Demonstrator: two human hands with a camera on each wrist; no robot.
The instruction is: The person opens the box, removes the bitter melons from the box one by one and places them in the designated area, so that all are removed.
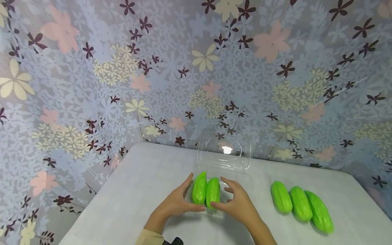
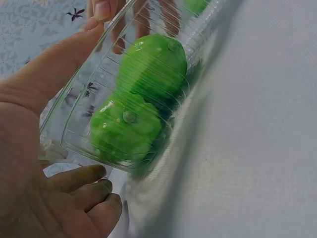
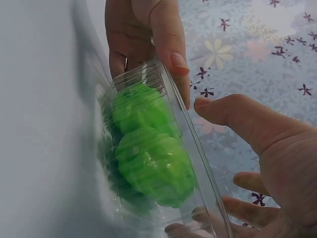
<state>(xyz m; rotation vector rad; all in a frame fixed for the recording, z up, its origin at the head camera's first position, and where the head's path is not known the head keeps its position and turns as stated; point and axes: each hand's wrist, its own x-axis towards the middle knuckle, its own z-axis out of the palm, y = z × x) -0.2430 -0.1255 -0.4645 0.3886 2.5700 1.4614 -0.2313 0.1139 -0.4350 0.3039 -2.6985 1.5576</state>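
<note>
Five green gourds in all: two point(image 1: 206, 191) lie side by side in a clear box point(image 1: 225, 157) with its lid standing open behind, and three point(image 1: 301, 203) lie in a row on the table to the right, well apart from the box. The table point(image 1: 128, 197) wears a plain white cloth; behind it hangs a curtain point(image 1: 92, 68) printed with pale blue, pink and dark flowers. The left hand point(image 1: 177, 201) presses the box's left side, thumb along the rim, fingers loosely curled at its near end. The right hand point(image 1: 237, 200) cups the right side, thumb at the near rim, fingers spread and only slightly bent
</note>
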